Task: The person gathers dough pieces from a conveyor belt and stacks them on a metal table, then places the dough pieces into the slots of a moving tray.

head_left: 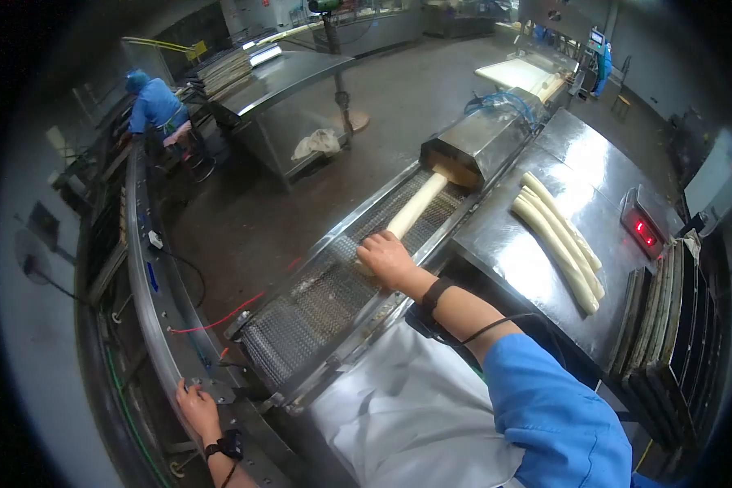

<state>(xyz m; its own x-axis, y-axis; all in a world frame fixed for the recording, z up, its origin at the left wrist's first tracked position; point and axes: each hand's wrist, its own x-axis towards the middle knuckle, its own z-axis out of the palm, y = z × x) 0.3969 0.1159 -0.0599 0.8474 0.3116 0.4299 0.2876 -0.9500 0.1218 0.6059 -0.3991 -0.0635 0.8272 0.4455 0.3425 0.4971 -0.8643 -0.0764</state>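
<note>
A long pale dough roll (419,203) lies on the wire-mesh conveyor (301,325), its far end at the opening of a metal housing (484,142). My right hand (386,259) is closed over the near end of this roll, with the fingers curled around it. At the lower left, my left hand (198,407) rests on the curved metal rail, its fingers apart and holding nothing. On the steel table to the right lie several more long dough rolls (557,240) side by side.
A scale with a red display (644,232) stands on the steel table's right side, beside stacked trays (667,325). A person in blue (156,106) bends over the rail at the upper left. Another metal table (289,81) stands behind the conveyor.
</note>
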